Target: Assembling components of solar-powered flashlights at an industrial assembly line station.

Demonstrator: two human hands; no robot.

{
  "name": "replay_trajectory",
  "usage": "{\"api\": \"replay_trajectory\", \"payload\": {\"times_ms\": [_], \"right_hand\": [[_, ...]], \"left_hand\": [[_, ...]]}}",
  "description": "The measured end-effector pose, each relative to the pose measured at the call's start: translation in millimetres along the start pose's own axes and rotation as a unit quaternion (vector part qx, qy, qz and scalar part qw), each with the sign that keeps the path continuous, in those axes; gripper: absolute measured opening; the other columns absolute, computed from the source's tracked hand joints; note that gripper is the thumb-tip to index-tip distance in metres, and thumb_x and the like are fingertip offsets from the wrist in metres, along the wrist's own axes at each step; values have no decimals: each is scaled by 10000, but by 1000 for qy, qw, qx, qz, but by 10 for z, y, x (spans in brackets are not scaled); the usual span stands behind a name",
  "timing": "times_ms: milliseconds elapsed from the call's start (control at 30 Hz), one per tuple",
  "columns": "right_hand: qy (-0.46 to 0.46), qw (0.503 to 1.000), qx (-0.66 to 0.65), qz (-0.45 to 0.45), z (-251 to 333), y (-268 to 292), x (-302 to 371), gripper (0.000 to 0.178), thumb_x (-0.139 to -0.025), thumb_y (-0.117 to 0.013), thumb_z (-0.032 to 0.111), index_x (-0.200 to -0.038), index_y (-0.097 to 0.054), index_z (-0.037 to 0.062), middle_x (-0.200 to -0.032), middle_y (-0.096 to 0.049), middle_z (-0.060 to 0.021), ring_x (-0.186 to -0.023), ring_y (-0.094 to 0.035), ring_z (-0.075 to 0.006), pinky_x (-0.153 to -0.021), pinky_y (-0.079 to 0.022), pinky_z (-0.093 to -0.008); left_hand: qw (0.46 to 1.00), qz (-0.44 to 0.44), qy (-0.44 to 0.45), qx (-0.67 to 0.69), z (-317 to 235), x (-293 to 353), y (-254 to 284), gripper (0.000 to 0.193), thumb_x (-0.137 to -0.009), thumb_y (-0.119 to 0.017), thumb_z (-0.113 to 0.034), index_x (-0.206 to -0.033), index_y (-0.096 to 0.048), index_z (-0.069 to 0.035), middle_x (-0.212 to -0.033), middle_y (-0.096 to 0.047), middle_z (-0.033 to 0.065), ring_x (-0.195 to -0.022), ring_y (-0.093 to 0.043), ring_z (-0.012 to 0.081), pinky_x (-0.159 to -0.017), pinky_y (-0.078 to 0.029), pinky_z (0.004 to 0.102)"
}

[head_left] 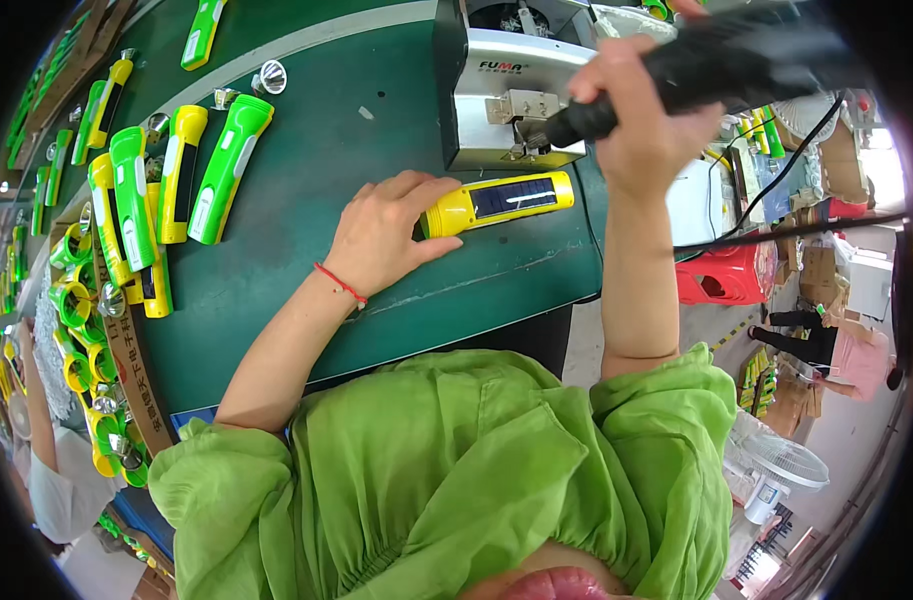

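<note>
On the green worktable lies a yellow flashlight with a dark solar panel facing up. My left hand, a red cord round its wrist, is closed about the flashlight's wide head, thumb on the near side and fingers on the far side. In my right hand is a black electric screwdriver, held sideways and partly blurred. The screwdriver's tip points left, at the front of a silver metal screw feeder. Whether the tip touches the feeder or carries a screw, I cannot tell.
Several green and yellow flashlights lie at the left, some with loose reflectors. A cardboard box of flashlight parts stands at the left edge. Black cables cross the right side, above a red stool. Other people are nearby.
</note>
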State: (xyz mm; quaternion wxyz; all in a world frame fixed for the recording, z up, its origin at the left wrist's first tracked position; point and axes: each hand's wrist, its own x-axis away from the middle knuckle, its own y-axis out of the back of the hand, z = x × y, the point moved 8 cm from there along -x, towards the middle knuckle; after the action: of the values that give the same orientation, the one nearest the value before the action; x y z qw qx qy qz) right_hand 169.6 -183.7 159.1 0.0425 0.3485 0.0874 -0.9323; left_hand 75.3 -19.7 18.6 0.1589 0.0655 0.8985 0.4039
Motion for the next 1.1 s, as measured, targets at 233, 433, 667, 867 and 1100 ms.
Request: {"api": "replay_trajectory", "payload": {"times_ms": [233, 433, 667, 867, 1100], "right_hand": [[45, 999, -26, -4, 19, 23, 36, 626, -836, -596, -11, -1378, -289, -68, -653, -560, -58, -538, -568, -156, -558, -480, -266], [-50, 997, 13, 53, -170, -120, -40, 566, -806, -598, -63, -1324, -372, -56, -638, -565, -30, -514, -566, -130, -519, -462, -253], [-110, 990, -72, 53, -201, 6, 189, 295, -833, -616, 25, -1060, -429, -5, -643, -561, -92, -543, -570, -184, -570, -503, -340], [-48, 996, -38, 65, 46, -169, 607, 631, -847, -562, -41, -1382, -228, -22, -686, -548, -104, -537, -542, -173, -584, -520, -350], [-25, 994, -18, 100, 15, -272, 761, 613, -861, -579, -31, -1354, -216, -38, -683, -572, -121, -532, -553, -171, -575, -527, -324]], "left_hand": [[1000, 2, 3, 23, -46, 3, -42, 523, -696, -819, -213, -1170, -646, -77, -1099, -657, 86, -921, -643, 288, -796, -523, 369], [1000, 5, 0, 13, -37, -8, -27, 518, -707, -810, -229, -1172, -644, -74, -1099, -656, 89, -951, -642, 294, -822, -523, 376], [1000, 17, 4, -7, -6, -15, -20, 514, -709, -811, -224, -1172, -641, -77, -1103, -655, 88, -957, -642, 287, -822, -523, 370], [1000, 3, -8, 0, 11, 5, -20, 513, -717, -811, -226, -1180, -637, -90, -1102, -661, 84, -961, -645, 279, -824, -518, 375], [1000, 2, 0, 1, 40, 21, -41, 517, -718, -813, -232, -1185, -634, -101, -1107, -666, 72, -958, -648, 274, -815, -513, 379]]}}
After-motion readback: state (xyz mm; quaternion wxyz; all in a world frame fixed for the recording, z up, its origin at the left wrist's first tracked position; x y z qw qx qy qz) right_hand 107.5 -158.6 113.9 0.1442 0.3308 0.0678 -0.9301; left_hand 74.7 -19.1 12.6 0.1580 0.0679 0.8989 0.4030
